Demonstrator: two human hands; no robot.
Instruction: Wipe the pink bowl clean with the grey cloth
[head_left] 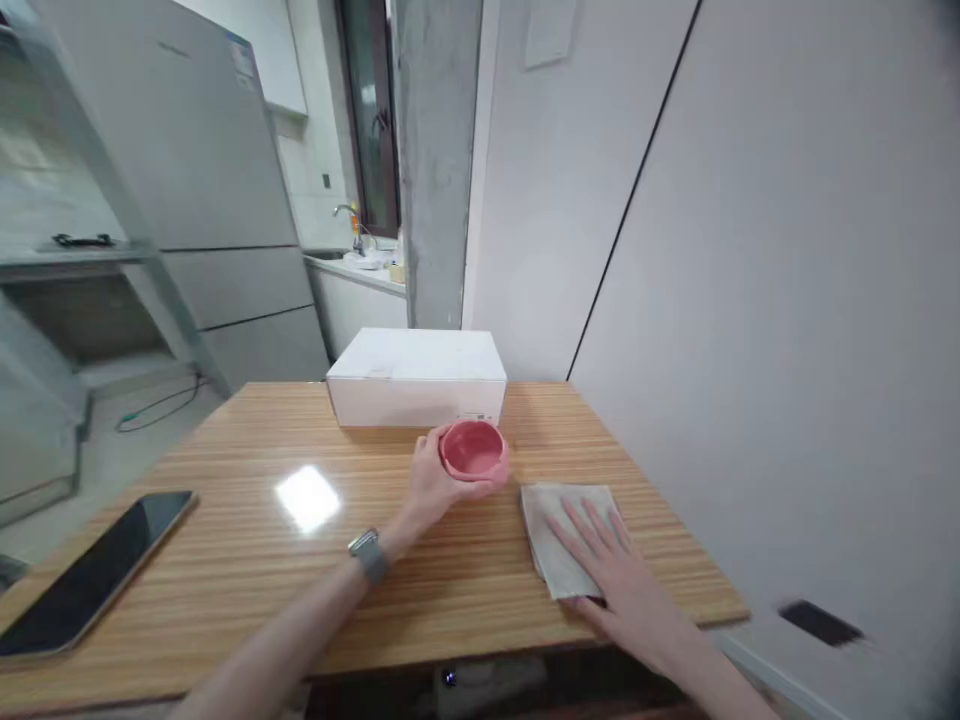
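Observation:
A small pink bowl (472, 448) is tilted toward me on the wooden table (247, 570), just in front of a white box (417, 378). My left hand (433, 482) wraps around the bowl's left side and grips it; a watch sits on that wrist. My right hand (607, 560) lies flat, fingers spread, on a folded grey cloth (555, 510) to the right of the bowl, near the table's right front corner.
A black phone (90, 575) lies at the table's left front edge. A grey wall runs along the table's right side. Behind stand a fridge (202, 170), a counter with a sink and tap (356, 245), and a concrete pillar.

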